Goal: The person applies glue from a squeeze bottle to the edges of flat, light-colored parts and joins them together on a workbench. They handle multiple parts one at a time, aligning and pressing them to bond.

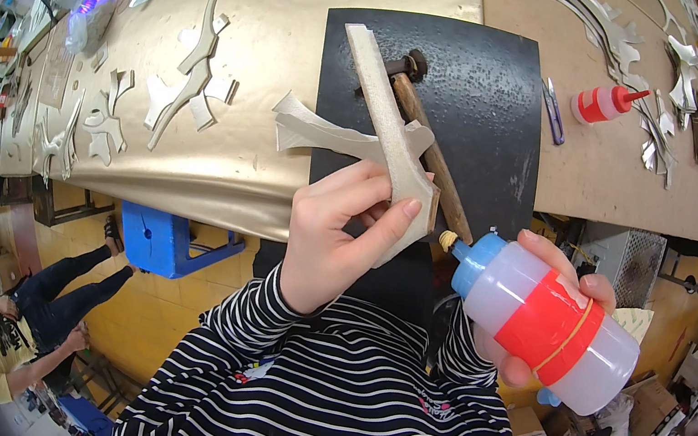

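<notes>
My left hand (342, 231) pinches a pale leather piece (387, 100) with a long straight strip, held up over the near edge of a black mat (491, 85). A branching pale arm (326, 136) of leather sticks out to its left. In my right hand (546, 251) is a squeeze bottle (544, 320), translucent, with a red band, a rubber band and a blue cap. It is tilted, its yellowish nozzle tip close to the leather piece's right edge; whether they touch I cannot tell. Behind the leather, a hammer (437, 159) with a wooden handle lies on the mat.
To the right of the mat lie a cutter knife (553, 112) and a red-labelled squeeze bottle (603, 104). Cut leather pieces (193, 76) are spread at the left, more (577, 16) at the far right. Below the table's edge stands a blue stool (152, 236); a person (34, 332) sits at lower left.
</notes>
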